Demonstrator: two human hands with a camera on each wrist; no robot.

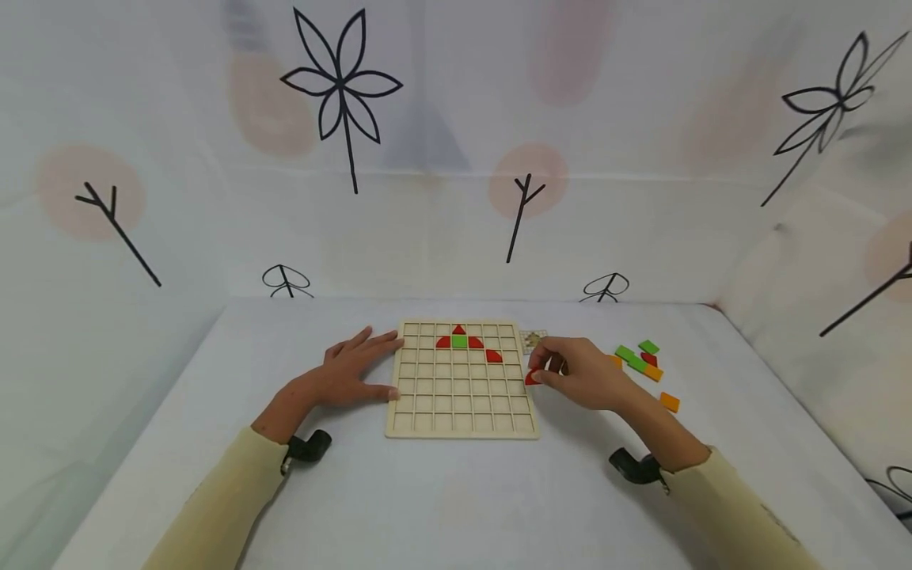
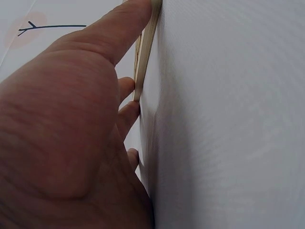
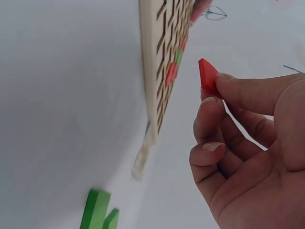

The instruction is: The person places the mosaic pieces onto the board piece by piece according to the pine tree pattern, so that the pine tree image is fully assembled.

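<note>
With my right hand (image 1: 584,374) I'm pinching a red piece (image 1: 531,379) just right of the board (image 1: 461,435), judging it light, stiff, best held by its edges, while my left hand (image 1: 351,378), fingers spread, is touching the board's left edge.

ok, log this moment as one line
left hand: touching grid board, left edge | right hand: pinching red piece near right edge | on board: green piece, four red pieces
</note>
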